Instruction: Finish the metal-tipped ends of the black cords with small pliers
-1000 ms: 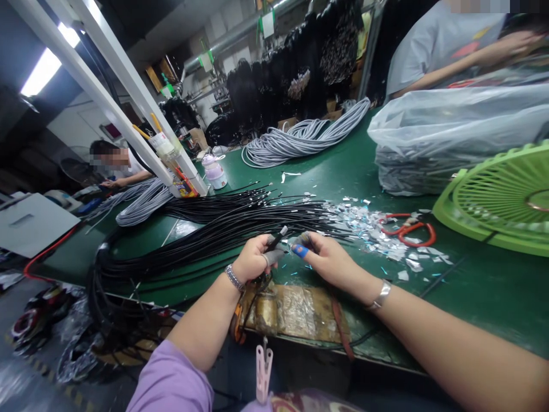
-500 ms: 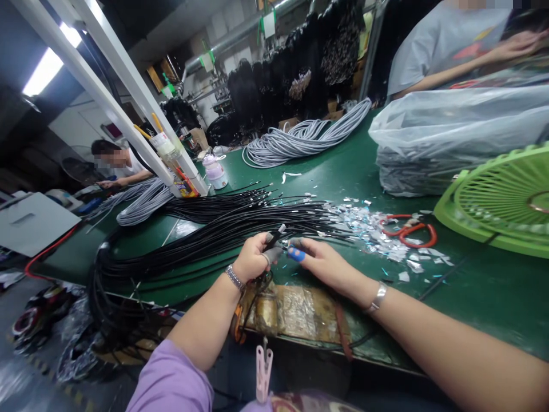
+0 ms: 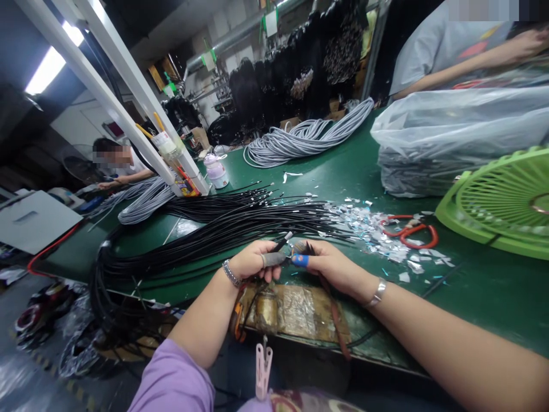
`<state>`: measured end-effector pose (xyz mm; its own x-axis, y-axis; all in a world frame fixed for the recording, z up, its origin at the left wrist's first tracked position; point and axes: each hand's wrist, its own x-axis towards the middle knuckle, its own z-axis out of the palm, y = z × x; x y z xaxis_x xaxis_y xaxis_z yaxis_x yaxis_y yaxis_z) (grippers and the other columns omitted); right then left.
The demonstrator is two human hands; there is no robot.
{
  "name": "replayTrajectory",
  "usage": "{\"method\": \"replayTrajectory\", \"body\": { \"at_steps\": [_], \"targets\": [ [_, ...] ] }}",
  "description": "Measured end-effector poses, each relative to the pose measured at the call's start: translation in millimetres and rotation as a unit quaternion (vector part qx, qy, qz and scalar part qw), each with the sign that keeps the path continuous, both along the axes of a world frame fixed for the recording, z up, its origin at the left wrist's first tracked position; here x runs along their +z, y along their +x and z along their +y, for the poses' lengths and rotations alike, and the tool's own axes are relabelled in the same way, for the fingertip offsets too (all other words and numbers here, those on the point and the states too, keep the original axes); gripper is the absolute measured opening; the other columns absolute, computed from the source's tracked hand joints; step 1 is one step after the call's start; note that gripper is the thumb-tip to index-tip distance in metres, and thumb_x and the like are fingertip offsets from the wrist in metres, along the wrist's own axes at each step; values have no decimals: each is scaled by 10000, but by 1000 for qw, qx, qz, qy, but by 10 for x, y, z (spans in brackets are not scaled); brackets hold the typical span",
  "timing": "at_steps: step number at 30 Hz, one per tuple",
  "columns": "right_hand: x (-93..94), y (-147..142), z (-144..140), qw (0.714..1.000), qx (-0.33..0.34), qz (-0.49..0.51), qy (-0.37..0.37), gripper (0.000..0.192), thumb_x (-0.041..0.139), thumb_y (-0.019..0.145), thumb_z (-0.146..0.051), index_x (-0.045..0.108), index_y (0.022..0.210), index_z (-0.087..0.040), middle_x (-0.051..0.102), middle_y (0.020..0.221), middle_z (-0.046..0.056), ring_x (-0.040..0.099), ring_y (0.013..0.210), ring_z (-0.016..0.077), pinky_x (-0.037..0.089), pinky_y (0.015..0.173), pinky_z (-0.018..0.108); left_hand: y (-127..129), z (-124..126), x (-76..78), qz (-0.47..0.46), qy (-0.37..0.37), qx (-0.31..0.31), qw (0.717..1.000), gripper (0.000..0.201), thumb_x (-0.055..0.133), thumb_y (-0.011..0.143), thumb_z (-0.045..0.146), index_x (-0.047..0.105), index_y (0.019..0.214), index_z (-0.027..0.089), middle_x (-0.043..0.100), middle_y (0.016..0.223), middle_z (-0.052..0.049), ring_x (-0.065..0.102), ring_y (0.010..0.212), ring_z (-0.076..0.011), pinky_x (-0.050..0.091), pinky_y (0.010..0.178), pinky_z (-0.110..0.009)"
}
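My left hand is closed around the end of a black cable, which has a pale tip and points up and to the right. Grey covers sit on its fingertips. Facing it, my right hand pinches the thin wires at the cable end; a blue cover is on its thumb. A dark pointed piece shows by the right fingers, too small to name. Behind both hands lies a large bundle of black cables, their ends fanned to the right.
White and blue scraps and red-handled scissors lie to the right, near a green fan and a plastic bag. Grey cable coils lie farther back. Below my hands is a taped board. Two people sit nearby.
Both hands have shifted slightly; the left fingers have turned and the right hand has curled in more. A dark pointed piece now shows by the right fingers, and the brown strip below reaches higher.
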<state>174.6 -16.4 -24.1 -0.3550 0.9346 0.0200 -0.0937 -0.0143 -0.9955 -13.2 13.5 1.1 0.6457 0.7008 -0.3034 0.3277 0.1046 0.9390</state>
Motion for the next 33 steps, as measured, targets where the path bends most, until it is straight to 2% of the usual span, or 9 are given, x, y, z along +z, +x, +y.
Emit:
{"method": "replayTrajectory", "body": {
  "at_steps": [4, 10, 13, 16, 19, 23, 26, 30, 33],
  "targets": [
    [-3, 22, 7, 998, 66, -15, 8, 395, 745, 577, -535, 617, 669, -173, 496, 590, -34, 355, 540, 100, 268, 502, 253, -28, -5, 30, 14, -25, -21, 999, 474, 736, 598, 568, 532, 638, 142, 545, 462, 26, 415, 313, -41, 276, 323, -161],
    [-2, 30, -73, 991, 128, 16, -43, 439, 759, 532, -566, 554, 633, -191, 399, 524, -65, 274, 464, 77, 195, 442, 237, -7, -189, 228, 18, 32, 2, 999, 349, 756, 602, 439, 620, 701, 132, 508, 462, 43, 396, 362, -53, 286, 373, -182],
    [93, 26, -184, 981, 190, 5, -46, 429, 762, 526, -560, 563, 614, -190, 444, 539, -47, 317, 470, 86, 232, 438, 239, -26, -420, 467, 32, 120, -31, 992, 206, 731, 623, 311, 640, 665, 130, 542, 540, 31, 469, 489, -85, 377, 483, -199],
    [267, 3, -347, 961, 274, -16, -29, 381, 763, 549, -524, 613, 626, -183, 490, 574, -30, 374, 516, 105, 302, 481, 246, -80, -769, 680, 73, 240, -66, 966, 75, 684, 663, 224, 660, 646, 155, 564, 569, 24, 498, 553, -109, 385, 547, -209],
    [444, -53, -565, 924, 376, -68, 28, 276, 700, 652, -443, 628, 613, -180, 499, 571, -29, 405, 552, 119, 357, 545, 258, -153, -1207, 719, 116, 342, -73, 930, 99, 640, 695, 199, 649, 597, 200, 549, 519, 19, 476, 506, -111, 355, 531, -219],
    [490, -184, -925, 880, 430, -172, 102, 137, 606, 676, -227, 556, 559, -176, 469, 555, -39, 400, 548, 109, 334, 522, 239, -281, -1788, 445, 139, 386, -32, 911, 133, 641, 657, 171, 589, 548, 224, 580, 551, -7, 525, 539, -134, 359, 543, -227],
    [327, -288, -1159, 894, 390, -201, 92, 108, 595, 671, -207, 552, 577, -173, 491, 573, -35, 423, 563, 111, 343, 535, 237, -426, -2117, 120, 160, 375, 23, 913, 128, 616, 689, 210, 588, 566, 224, 572, 550, -19, 526, 544, -142, 372, 556, -239],
    [-32, -371, -1334, 952, 283, -102, -51, 291, 631, 722, -463, 579, 677, -181, 510, 587, -29, 390, 511, 95, 315, 475, 231, -643, -2364, -250, 171, 378, 198, 888, 154, 583, 781, 302, 679, 706, 208, 621, 592, -45, 566, 572, -146, 429, 602, -250],
    [-288, -425, -1396, 962, 214, -49, -164, 478, 604, 691, -661, 548, 658, -187, 409, 496, -60, 249, 425, 65, 186, 403, 216, -749, -2413, -428, 117, 353, 321, 871, 206, 617, 781, 363, 689, 713, 183, 673, 654, -68, 605, 600, -148, 473, 610, -254]
  ]
}}
